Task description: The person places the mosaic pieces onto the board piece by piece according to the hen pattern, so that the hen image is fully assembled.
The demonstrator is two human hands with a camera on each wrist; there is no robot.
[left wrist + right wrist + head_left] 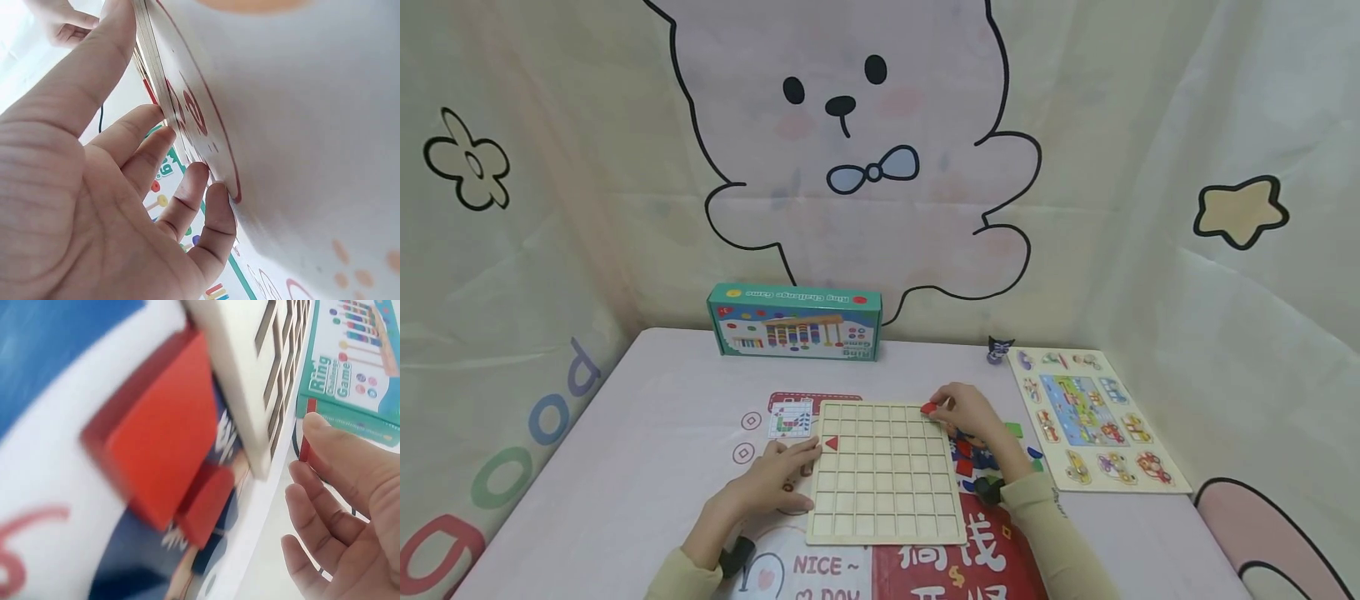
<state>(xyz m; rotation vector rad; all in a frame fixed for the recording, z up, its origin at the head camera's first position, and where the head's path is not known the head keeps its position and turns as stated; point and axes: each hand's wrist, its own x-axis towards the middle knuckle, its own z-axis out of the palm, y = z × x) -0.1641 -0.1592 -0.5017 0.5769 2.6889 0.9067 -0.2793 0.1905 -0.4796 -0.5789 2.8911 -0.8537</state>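
Note:
A pale wooden grid board (887, 483) lies on the table, with a red triangle (832, 443) in its left column near the top. My left hand (775, 479) rests along the board's left edge, fingers loosely extended; the left wrist view shows its fingertips (217, 194) low beside that edge. Between thumb and finger, my right hand (970, 412) pinches a thin red piece (308, 428) over the top right corner of the board. Loose red blocks (165, 431) lie by the board's right edge, partly under my right forearm in the head view.
A small card with a coloured grid pattern (790, 419) lies at the board's upper left. Green (1015, 429) and blue pieces (1035, 453) are scattered to the right. Farther off are a green game box (797, 323), a small dark figurine (998, 350) and a picture puzzle board (1052, 483).

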